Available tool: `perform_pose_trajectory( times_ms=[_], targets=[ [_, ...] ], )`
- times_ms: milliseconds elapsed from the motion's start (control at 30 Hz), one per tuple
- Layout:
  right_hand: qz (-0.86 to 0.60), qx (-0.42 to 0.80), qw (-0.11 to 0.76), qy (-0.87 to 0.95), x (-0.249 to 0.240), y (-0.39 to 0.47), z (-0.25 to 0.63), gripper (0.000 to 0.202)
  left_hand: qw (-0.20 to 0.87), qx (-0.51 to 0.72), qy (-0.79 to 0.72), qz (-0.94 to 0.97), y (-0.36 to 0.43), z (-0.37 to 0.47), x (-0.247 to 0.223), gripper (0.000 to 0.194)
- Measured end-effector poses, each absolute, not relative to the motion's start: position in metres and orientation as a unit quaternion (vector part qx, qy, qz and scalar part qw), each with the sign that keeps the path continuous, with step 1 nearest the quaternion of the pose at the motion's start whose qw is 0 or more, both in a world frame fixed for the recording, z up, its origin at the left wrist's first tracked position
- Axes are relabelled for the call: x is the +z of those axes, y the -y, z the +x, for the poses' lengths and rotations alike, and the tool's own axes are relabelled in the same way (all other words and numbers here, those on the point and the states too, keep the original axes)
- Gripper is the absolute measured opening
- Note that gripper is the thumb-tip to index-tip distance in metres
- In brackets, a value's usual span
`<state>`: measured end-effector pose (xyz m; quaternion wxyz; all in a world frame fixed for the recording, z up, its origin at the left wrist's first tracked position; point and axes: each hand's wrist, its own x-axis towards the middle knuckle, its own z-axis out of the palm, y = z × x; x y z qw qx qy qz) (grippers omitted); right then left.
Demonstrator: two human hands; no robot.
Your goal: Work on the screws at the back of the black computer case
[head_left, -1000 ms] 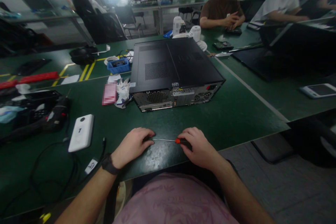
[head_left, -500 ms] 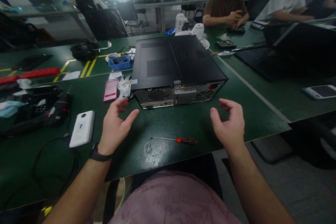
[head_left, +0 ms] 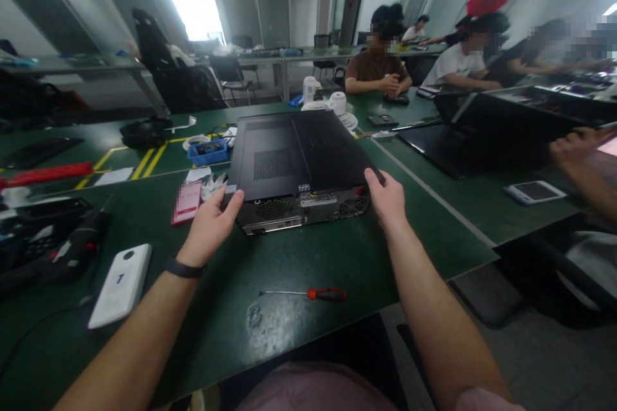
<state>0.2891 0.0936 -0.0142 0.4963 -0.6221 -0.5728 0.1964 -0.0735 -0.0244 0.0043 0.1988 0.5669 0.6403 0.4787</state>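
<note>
A black computer case (head_left: 308,148) lies flat on the green table (head_left: 366,270), its metal back panel with vents and ports facing me. My left hand (head_left: 212,225) grips the case's near left corner, thumb on top. At the near right corner, my right hand (head_left: 387,198) holds the case with the thumb on the upper edge; its other fingers are mostly hidden. A screwdriver (head_left: 328,294) with a red and black handle rests on the table in front of the case, its tip toward the left.
On the left are a white device (head_left: 120,286), a pink sheet (head_left: 187,202), a glove (head_left: 212,186), a blue tray (head_left: 208,154) and dark tools. To the right are a phone (head_left: 535,191) and another person's hand (head_left: 573,144). Several people sit farther back.
Both hands have moved inward and forward and closed on the case's near corners. The view has tilted up, showing more of the room and another person's hand at the right.
</note>
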Motion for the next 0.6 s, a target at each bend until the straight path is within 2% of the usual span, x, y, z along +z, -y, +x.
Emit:
perform_pose_trajectory(
  times_ms=[167,333,600],
  targets=[
    [-0.639,0.179,0.518,0.539,-0.018,-0.095,0.291,0.059,0.193,0.495,-0.643,0.551,0.023,-0.076,-0.007,0.052],
    [-0.644,0.175,0.516,0.537,-0.016,-0.092,0.289,0.054,0.199,0.514,-0.641,0.534,0.022,-0.078,-0.012,0.057],
    [-0.663,0.180,0.506,0.522,-0.016,-0.093,0.289,0.062,0.198,0.512,-0.636,0.542,0.023,-0.072,-0.005,0.055]
  ],
)
